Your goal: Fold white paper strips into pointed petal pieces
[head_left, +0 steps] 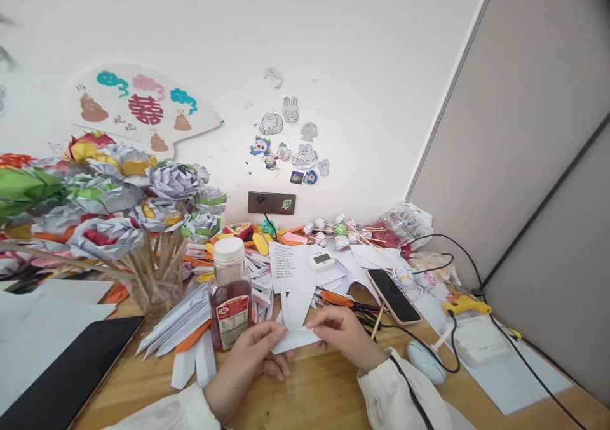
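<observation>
On the wall, a big red 囍 (double-happiness char.) can be read on the fan-shaped cutout (145, 108), w/ teal & pink clouds & brown swirls set around it. On the bottle (232, 315), a red lbl w/ yellow trim & a pale panel of small print is seen; brand can't be made out. Rows of small txt, apparently Chinese, are carried by the printed sheet (284, 262), but are too tiny to be read, as are the digits on the timer (321, 260).

The folded paper (298, 340) is held front ctr., low over the wooden table (309, 401), just R of the bottle. It's plain white, folded into a narrow crosswise strip w/ a straight long edge, tilted a bit. Whether it's joined to the white paper right behind can't be told.

Its L end is pinched btwn thumb & index of the L hand (257, 352), other fingers curled below. Its R end is gripped by thumb & fingertips of the R hand (344, 336).

Folded white strips (178, 315) are heaped L of the bottle, near the paper flowers (107, 236); the phone (394, 295) is laid off to the R, screen dark.
</observation>
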`<state>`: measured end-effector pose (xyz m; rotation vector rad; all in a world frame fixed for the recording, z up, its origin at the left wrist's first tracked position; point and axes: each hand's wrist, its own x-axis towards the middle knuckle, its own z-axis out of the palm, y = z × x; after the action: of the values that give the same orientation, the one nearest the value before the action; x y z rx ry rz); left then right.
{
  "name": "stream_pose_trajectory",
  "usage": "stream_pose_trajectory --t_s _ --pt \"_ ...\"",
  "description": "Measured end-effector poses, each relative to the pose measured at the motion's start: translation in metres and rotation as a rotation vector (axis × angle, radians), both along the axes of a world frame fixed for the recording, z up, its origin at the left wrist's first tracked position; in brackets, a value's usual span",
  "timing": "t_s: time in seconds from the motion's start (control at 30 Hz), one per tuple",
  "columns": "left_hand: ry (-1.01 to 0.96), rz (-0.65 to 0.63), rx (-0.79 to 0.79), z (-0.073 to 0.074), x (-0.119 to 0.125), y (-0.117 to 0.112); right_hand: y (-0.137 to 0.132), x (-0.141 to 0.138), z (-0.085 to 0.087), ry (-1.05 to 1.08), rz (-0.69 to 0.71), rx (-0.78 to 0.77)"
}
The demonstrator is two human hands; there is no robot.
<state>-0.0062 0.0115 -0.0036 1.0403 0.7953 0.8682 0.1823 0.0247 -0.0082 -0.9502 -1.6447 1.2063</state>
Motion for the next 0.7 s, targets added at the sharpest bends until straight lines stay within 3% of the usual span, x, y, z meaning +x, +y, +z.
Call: stream_pose_trajectory --t_s 0.37,0.7 --pt "0.098 0.009 0.006 -0.005 0.003 0.004 -0.006 -0.004 0.009 -0.334 -0.041 0.14" --pt "0.12 0.001 0.034 -0.01 0.003 0.005 -0.002 -0.006 -0.002 -0.196 -0.036 -0.037"
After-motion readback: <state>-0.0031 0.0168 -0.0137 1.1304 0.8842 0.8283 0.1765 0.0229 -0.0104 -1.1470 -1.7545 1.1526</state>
